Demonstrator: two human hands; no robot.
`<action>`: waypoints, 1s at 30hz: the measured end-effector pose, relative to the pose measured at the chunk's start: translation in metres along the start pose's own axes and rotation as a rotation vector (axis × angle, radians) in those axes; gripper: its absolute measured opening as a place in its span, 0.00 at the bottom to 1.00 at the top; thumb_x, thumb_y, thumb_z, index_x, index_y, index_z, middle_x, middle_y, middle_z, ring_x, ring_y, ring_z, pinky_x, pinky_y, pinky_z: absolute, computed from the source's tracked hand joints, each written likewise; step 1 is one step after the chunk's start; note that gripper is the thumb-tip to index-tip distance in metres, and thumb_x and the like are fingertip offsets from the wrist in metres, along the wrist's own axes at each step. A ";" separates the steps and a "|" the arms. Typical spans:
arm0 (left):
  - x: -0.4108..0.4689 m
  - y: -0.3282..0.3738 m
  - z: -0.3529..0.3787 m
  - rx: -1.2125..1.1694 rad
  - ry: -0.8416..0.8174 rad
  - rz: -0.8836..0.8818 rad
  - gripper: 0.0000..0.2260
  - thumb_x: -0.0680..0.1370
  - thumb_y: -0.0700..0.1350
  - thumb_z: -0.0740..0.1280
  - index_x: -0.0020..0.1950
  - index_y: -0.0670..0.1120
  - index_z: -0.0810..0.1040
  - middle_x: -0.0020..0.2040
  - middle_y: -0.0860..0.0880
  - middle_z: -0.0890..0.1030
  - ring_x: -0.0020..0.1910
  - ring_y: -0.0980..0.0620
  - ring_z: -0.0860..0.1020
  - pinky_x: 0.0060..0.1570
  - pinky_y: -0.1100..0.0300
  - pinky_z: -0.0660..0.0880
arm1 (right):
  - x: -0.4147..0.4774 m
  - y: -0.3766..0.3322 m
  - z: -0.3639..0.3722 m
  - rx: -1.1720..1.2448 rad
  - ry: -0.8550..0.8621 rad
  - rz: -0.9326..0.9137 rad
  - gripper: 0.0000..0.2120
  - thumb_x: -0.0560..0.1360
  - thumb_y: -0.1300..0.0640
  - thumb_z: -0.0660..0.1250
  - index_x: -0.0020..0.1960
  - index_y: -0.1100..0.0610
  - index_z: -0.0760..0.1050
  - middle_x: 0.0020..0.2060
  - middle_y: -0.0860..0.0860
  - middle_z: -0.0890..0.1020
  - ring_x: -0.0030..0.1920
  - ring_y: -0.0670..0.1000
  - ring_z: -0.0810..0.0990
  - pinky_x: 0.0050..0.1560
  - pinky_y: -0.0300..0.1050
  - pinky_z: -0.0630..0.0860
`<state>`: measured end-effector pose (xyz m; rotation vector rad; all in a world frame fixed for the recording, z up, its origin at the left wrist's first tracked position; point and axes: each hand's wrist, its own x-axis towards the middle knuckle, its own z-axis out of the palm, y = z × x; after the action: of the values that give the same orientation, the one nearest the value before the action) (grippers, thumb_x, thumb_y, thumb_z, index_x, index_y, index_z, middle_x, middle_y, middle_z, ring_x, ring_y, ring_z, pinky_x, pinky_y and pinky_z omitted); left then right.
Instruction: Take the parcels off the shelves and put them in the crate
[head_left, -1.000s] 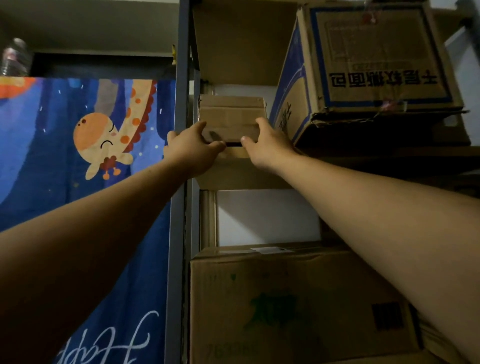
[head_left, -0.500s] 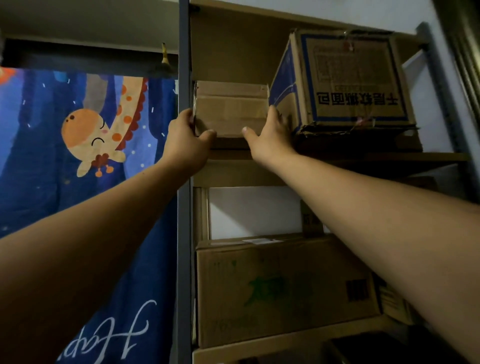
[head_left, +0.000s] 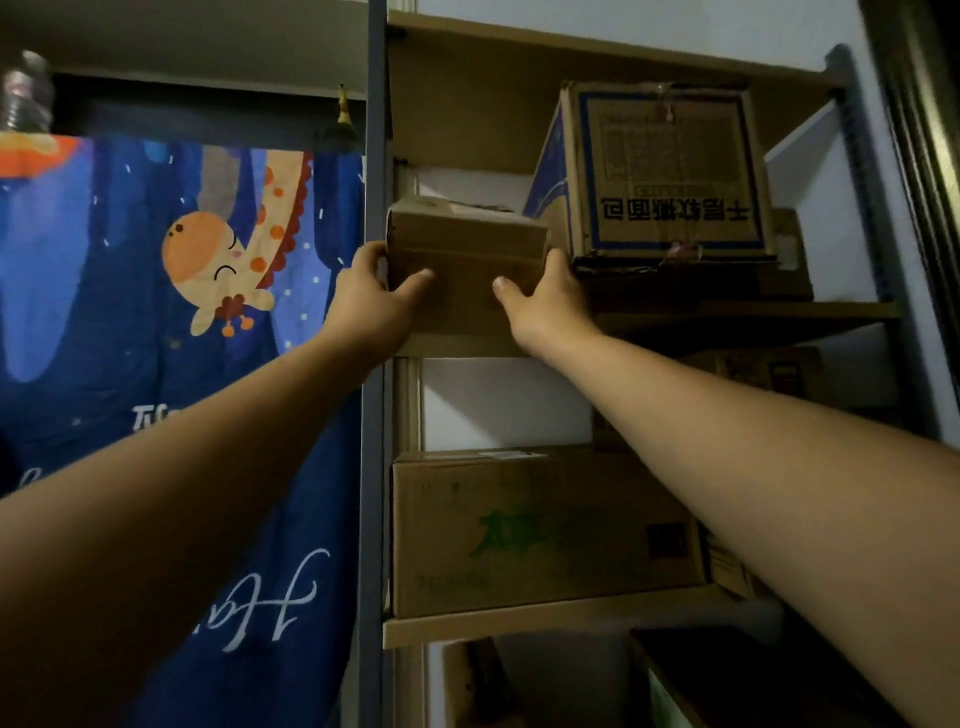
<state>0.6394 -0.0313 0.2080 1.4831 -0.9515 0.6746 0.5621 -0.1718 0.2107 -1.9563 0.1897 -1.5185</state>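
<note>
A small plain cardboard parcel (head_left: 467, 249) sits at the left end of the upper shelf (head_left: 727, 314), its front hanging over the shelf edge. My left hand (head_left: 371, 301) grips its left side with the thumb under the front. My right hand (head_left: 543, 304) grips its right side, thumb on the front face. Beside it to the right stands a bigger blue-printed box (head_left: 670, 171), upside down. On the shelf below lies a wide box with green print (head_left: 540, 535). No crate is in view.
A grey metal upright (head_left: 375, 415) frames the shelves on the left. Left of it hangs a blue curtain with a cartoon giraffe (head_left: 223, 260). Small boxes (head_left: 779, 371) stand at the right of the middle shelf. More dark boxes fill the lowest visible level (head_left: 727, 675).
Both hands have moved from the parcel's bottom front edge to its sides, and the parcel has slid forward over the shelf edge. The camera has dropped, showing more of the lower shelves.
</note>
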 end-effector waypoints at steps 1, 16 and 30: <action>-0.006 0.003 0.002 -0.016 0.006 -0.022 0.24 0.79 0.53 0.62 0.72 0.50 0.60 0.66 0.45 0.71 0.61 0.47 0.74 0.56 0.53 0.74 | -0.002 0.001 -0.005 0.020 -0.018 -0.003 0.27 0.77 0.49 0.64 0.72 0.53 0.58 0.71 0.54 0.66 0.69 0.57 0.68 0.65 0.54 0.70; -0.089 0.023 0.011 -0.064 0.007 -0.343 0.18 0.79 0.59 0.58 0.62 0.49 0.64 0.58 0.46 0.73 0.48 0.52 0.75 0.45 0.54 0.73 | -0.065 0.026 -0.057 0.178 -0.309 0.121 0.26 0.79 0.41 0.57 0.71 0.54 0.59 0.59 0.51 0.73 0.53 0.52 0.73 0.48 0.46 0.68; -0.129 0.009 -0.022 -0.262 -0.123 -0.237 0.18 0.77 0.46 0.66 0.61 0.62 0.64 0.55 0.54 0.79 0.55 0.56 0.78 0.53 0.54 0.71 | -0.111 0.016 -0.058 0.269 -0.332 0.060 0.28 0.79 0.54 0.61 0.73 0.53 0.51 0.55 0.45 0.70 0.52 0.46 0.69 0.52 0.43 0.64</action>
<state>0.5701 0.0140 0.1063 1.3853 -0.9014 0.2780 0.4775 -0.1536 0.1182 -1.9297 -0.0934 -1.0966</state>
